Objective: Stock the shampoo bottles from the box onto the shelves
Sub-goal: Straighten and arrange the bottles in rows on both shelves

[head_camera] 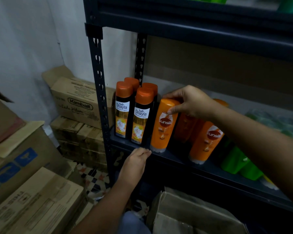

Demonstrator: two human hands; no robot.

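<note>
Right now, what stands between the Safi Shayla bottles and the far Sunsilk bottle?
In the head view, the Sunsilk bottle gripped by the right hand, and darker orange bottles behind.

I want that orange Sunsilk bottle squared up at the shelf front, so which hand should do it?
Right. The right hand already grips the orange Sunsilk bottle's top; the left hand only rests at the dark metal shelf's edge.
</note>
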